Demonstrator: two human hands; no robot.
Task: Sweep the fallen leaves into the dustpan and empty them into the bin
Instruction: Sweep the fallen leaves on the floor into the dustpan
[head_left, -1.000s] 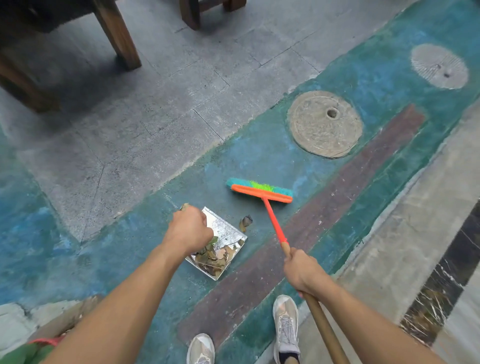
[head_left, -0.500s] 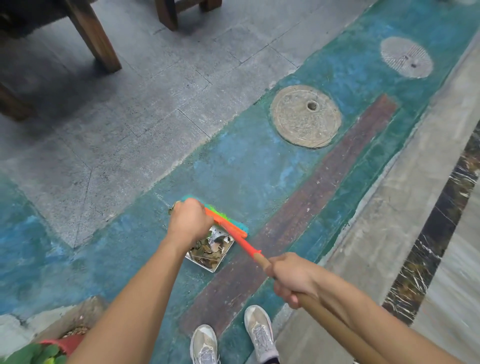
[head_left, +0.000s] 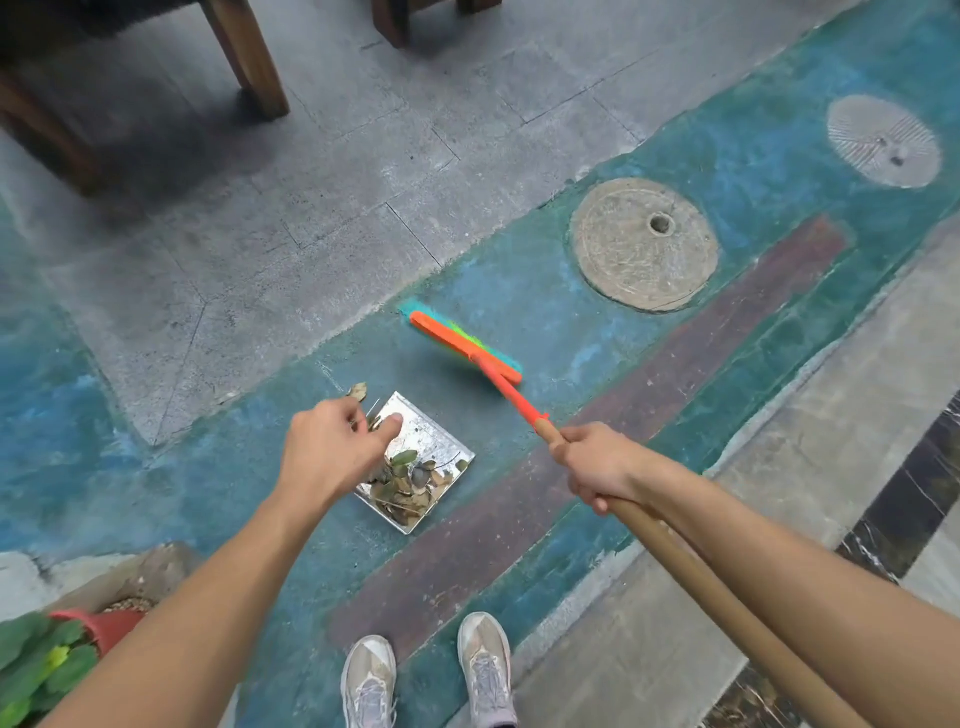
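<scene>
A square metal dustpan (head_left: 434, 441) lies on the teal painted floor, with dry and green leaves (head_left: 408, 480) piled at its near end. My left hand (head_left: 332, 449) is at its left rim, fingers curled and thumb laid over the edge. One brown leaf (head_left: 357, 389) shows just beyond the knuckles. The broom head (head_left: 460, 344), orange with teal and green bristles, hangs over the floor a little beyond and right of the pan. My right hand (head_left: 597, 462) grips the broom's wooden handle where the orange part ends. No bin is in view.
Two round stone covers (head_left: 644, 244) (head_left: 883, 140) sit in the floor at the right. Wooden furniture legs (head_left: 249, 62) stand on grey paving at the top left. A red pot with a green plant (head_left: 104, 629) is at the bottom left. My shoes (head_left: 369, 680) are below the pan.
Half a second ago the broom head was over the dustpan, next to my left hand. It has since swung out to the far right of the pan. My left thumb now lies across the rim.
</scene>
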